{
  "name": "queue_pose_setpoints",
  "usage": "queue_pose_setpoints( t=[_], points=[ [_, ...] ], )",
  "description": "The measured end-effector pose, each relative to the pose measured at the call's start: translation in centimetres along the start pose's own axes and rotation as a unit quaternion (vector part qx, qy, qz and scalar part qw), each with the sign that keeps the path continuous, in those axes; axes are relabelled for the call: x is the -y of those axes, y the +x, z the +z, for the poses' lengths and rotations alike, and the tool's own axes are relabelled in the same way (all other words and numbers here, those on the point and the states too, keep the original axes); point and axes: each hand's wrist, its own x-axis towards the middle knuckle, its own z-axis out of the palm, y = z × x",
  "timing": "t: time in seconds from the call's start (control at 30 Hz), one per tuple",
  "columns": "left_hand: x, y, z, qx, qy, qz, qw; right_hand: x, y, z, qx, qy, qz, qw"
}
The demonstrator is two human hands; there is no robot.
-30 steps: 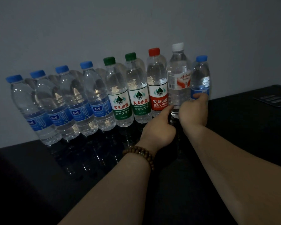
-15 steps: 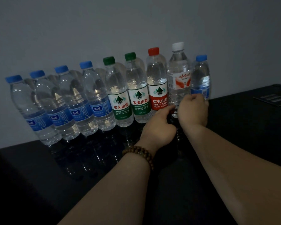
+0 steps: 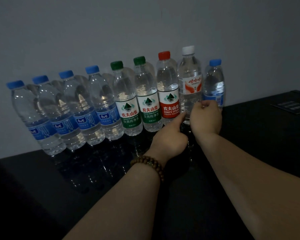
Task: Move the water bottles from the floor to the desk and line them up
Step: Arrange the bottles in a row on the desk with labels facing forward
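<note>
Nine water bottles stand in a row on the black desk against the wall. Both hands are low on the white-capped bottle, second from the right. My left hand, with a bead bracelet on the wrist, has curled fingers and its thumb on the bottle's left base, beside the red-capped bottle. My right hand curls against the bottle's right side. It hides the lower part of the small blue-capped bottle at the row's right end.
Left of the red-capped bottle stand two green-capped bottles and several blue-capped ones. A grey wall rises directly behind the row. A dark flat card lies at the far right of the desk.
My right hand has slid left from the small blue-capped bottle to the white-capped one. My left hand has barely moved. The bottles stand where they were.
</note>
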Motion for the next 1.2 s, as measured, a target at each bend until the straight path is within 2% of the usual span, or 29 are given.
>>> queue_pose_setpoints(
  t=[0.57,1.0,1.2],
  points=[
    [-0.34,-0.58,0.06,-0.02,-0.011,-0.015,1.0,-0.47,-0.04,0.02,0.024,0.027,-0.033,0.999],
    [-0.77,-0.86,0.17,-0.041,-0.021,-0.015,0.999,-0.31,-0.33,0.1,0.019,-0.018,-0.061,0.998],
    [-0.81,-0.73,0.09,-0.057,-0.034,-0.017,0.998,-0.2,-0.39,-0.09,0.03,0.013,-0.052,0.998]
  ],
)
